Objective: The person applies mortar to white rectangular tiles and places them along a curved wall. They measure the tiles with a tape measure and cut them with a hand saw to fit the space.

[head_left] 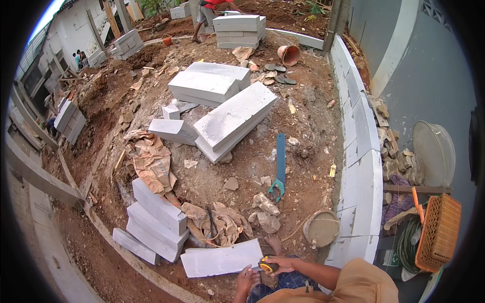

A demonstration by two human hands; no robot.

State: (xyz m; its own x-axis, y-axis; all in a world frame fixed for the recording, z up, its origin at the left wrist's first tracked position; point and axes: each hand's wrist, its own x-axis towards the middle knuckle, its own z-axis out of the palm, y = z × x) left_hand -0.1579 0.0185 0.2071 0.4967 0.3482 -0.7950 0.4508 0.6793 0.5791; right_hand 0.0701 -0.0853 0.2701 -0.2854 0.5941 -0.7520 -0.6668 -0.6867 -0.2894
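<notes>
A white lightweight block [220, 259] lies on the soil right in front of me. By its right end, my right hand [285, 264] is closed round a yellow and black tape measure [268, 264]. My left hand [247, 278] is at the block's near edge, close to that end, its fingers drawn together; whether they pinch anything is too small to make out. Farther off, a handsaw [281, 159] with a teal blade and handle lies flat on the dirt. My bare foot [274, 243] shows just beyond the tape measure.
Stacked white blocks stand at left [157, 209] and ahead [237, 118]. A low block wall [357, 166] runs along the right. Crumpled paper sacks [151, 161], rocks [268, 221], a round lid-like disc [322, 228] and an orange basket [439, 232] lie around. A person in red [214, 4] bends far ahead.
</notes>
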